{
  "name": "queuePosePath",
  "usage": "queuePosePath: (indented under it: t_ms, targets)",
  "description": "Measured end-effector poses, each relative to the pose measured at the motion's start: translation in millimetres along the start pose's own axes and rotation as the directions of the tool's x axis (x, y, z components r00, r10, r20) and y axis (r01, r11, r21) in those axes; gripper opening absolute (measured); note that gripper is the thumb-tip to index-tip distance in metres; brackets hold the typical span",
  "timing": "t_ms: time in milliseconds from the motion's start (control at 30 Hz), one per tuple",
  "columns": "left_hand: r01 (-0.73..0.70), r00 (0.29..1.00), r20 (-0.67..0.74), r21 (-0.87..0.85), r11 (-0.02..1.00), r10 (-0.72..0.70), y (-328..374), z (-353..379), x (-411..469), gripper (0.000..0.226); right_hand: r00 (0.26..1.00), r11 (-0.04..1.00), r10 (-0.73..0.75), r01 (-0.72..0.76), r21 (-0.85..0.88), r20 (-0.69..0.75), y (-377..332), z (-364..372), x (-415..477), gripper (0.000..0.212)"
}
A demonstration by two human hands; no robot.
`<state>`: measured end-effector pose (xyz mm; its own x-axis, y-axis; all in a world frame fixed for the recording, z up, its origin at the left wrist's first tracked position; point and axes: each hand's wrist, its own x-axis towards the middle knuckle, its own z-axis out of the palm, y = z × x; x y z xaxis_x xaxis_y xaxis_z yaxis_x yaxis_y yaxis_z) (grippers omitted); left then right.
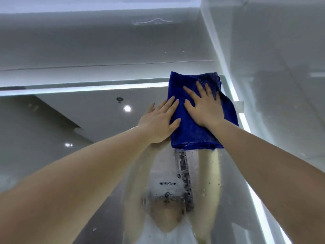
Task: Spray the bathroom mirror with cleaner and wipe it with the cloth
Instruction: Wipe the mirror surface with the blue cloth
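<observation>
- Head view, tilted upward: a deep blue cloth (191,134) lies flat against the mirror (88,111), just right of centre in the frame, at the glass's upper right corner.
- It is folded into a thick upright rectangle with a fuzzy pile. Its upper right part looks darker (probably damp), and pale specks dot its lower half.
- Its top edge overlaps the lit strip (88,89) that runs along the top of the mirror; a matching strip runs down the mirror's right side.
- The right hand (204,108) presses flat on the middle of the cloth, fingers straight and fanned apart.
- The left hand (158,123) lies open beside it, fingers straight and slightly parted; the fingertips and thumb rest on the cloth's left edge, the palm on bare glass.
- Below the cloth the glass carries a smeared, cloudy band with dark streaks and droplets.
- Hidden or unclear: the right hand and forearm cover the cloth's centre and lower right corner.
- The reflected person under the cloth is blurred by the smear.
- The mirror's lower part is cut off at the bottom of the frame.
- A small pale fitting (240,106) at the mirror's right edge is too blurred to identify.
</observation>
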<state>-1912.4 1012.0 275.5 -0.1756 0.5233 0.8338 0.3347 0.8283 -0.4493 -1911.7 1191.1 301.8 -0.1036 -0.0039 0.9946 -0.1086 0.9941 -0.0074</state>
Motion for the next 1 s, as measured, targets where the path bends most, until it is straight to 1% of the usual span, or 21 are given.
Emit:
queuePosePath:
  t_ms: [167, 333, 500, 633, 700, 767, 800, 833, 900, 933, 967, 1000]
  targets:
    - [-0.035, 0.999, 0.007, 0.07, 0.997, 0.035, 35.5, 6.8, 20.2, 0.065, 0.998, 0.998, 0.061, -0.061, -0.008, 0.011, 42.4, -8.6, -10.9, 0.051]
    - [-0.01, 1.0, -0.013, -0.012, 1.0, 0.01, 57.2, 17.3, 27.3, 0.064, 0.997, 0.997, 0.079, -0.079, -0.004, 0.016, 57.8, -12.4, -13.6, 0.052]
    - [-0.015, 0.999, -0.046, 0.003, 1.0, 0.016, 54.9, 17.0, 28.3, 0.064, 0.997, 0.998, 0.07, -0.07, -0.009, 0.014, 57.5, -11.0, -12.8, 0.052]
    - [-0.009, 0.997, -0.071, -0.035, 0.999, 0.006, 62.1, 25.9, 21.6, 0.063, 0.995, 0.995, 0.098, -0.098, -0.011, -0.009, 56.8, -7.6, -23.7, 0.052]
    - [-0.023, 0.997, -0.079, -0.005, 1.0, 0.022, 61.6, 27.8, 17.4, 0.063, 0.995, 0.995, 0.101, -0.101, -0.006, -0.015, 55.7, -6.8, -31.3, 0.052]
    - [-0.056, 0.993, -0.099, 0.07, 0.996, 0.063, 55.4, 26.2, 10.0, 0.065, 0.995, 0.995, 0.096, -0.096, 0.0, -0.006, 54.4, -7.0, -39.3, 0.052]
    - [-0.047, 0.991, -0.12, 0.087, 0.995, 0.057, 51.1, 26.4, 3.6, 0.065, 0.996, 0.996, 0.094, -0.094, 0.002, -0.003, 54.3, -7.1, -44.5, 0.052]
    - [0.0, 0.989, -0.147, 0.078, 0.997, 0.011, 46.3, 27.4, -4.6, 0.066, 0.996, 0.996, 0.093, -0.093, 0.005, 0.0, 54.3, -7.5, -50.2, 0.052]
    - [0.174, 0.971, -0.166, 0.008, 0.985, -0.17, 35.7, 30.8, -28.5, 0.068, 0.996, 0.996, 0.092, -0.092, 0.008, 0.01, 52.9, -6.5, -66.5, 0.052]
    - [0.254, 0.955, -0.153, -0.024, 0.967, -0.255, 30.6, 32.6, -41.1, 0.069, 0.995, 0.995, 0.095, -0.095, 0.005, 0.014, 52.0, -5.2, -75.7, 0.052]
    - [0.311, 0.94, -0.134, -0.043, 0.949, -0.314, 27.0, 34.1, -53.4, 0.07, 0.995, 0.995, 0.098, -0.098, 0.001, 0.02, 50.7, -3.9, -85.4, 0.053]
    - [0.336, 0.933, -0.118, -0.041, 0.941, -0.339, 24.0, 34.2, -62.3, 0.07, 0.994, 0.994, 0.105, -0.105, -0.001, 0.022, 49.9, -2.9, -94.2, 0.053]
